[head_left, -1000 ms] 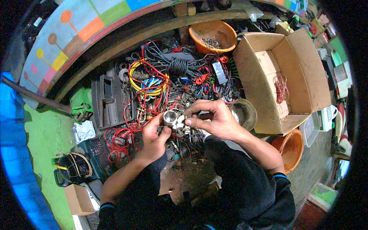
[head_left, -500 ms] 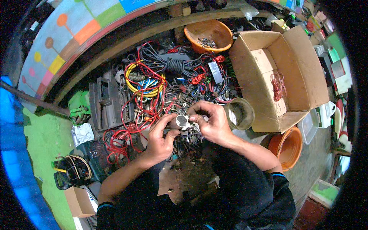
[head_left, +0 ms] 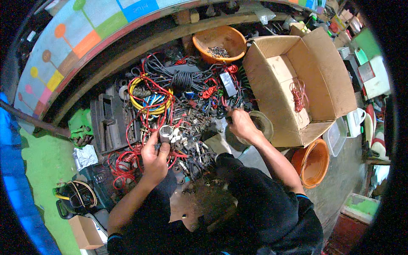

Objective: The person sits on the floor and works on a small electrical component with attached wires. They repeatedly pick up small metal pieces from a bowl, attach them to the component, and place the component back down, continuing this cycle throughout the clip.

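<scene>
My left hand (head_left: pixel 155 159) grips a short grey tube (head_left: pixel 166 134) with a pale round rim, its open end facing up. Beneath it spreads a heap of small metal and plastic parts (head_left: pixel 191 129), with white pieces beside the tube. Off to the right, my right hand (head_left: pixel 243 126) is closed at the left rim of a round grey-brown tub (head_left: pixel 264 123). Its fingers are curled together, and anything in them is hidden. Red cables (head_left: pixel 121 168) lie tangled left of my left hand.
A cardboard box (head_left: pixel 327 80) holding a reddish wire bundle stands at the right. Orange basins sit behind the heap (head_left: pixel 233 36) and below the box (head_left: pixel 316 163). A dark tool tray (head_left: pixel 104 127) lies left, near coiled yellow hose (head_left: pixel 136 104) and black cable (head_left: pixel 182 79).
My hands have parted. The left moved left with the grey tube, while the right left the tube and moved right to the tub. The whole view has shifted slightly.
</scene>
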